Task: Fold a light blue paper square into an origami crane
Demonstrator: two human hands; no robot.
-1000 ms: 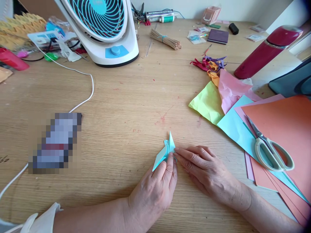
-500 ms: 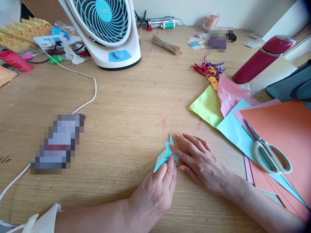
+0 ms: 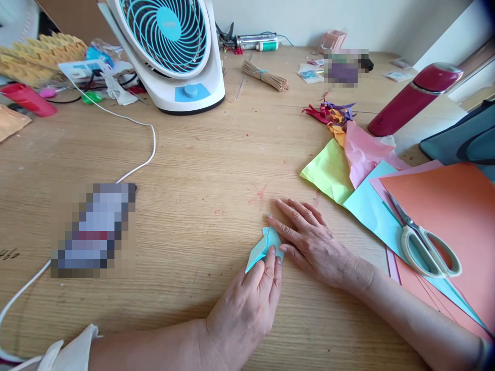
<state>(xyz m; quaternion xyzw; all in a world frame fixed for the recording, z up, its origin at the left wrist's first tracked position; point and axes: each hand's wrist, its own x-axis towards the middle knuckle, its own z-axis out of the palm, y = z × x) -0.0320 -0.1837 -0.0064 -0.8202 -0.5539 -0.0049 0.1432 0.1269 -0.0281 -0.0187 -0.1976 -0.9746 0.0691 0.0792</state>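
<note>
A small folded piece of light-blue paper (image 3: pixel 258 251) lies on the wooden table (image 3: pixel 185 216), with a flap standing up at its left and a narrow point at the top. My left hand (image 3: pixel 247 304) grips its lower right part, fingers pressed on the paper and partly covering it. Flat beside it rests my right hand (image 3: pixel 313 242), fingers spread, with the index fingertip on the paper's upper point and the thumb by its right edge.
On the right, scissors (image 3: pixel 431 252) lie on orange sheets (image 3: pixel 456 206) and a blue sheet (image 3: pixel 371 216), near crumpled green paper (image 3: pixel 328 172) and a red flask (image 3: pixel 410 103). A phone (image 3: pixel 96 226) with a white cable (image 3: pixel 153 141) is on the left; a fan (image 3: pixel 193 95) stands behind.
My right hand has moved slightly up and left, its index finger sliding toward the paper's upper point. My left hand keeps its hold. The camera view has shifted a little.
</note>
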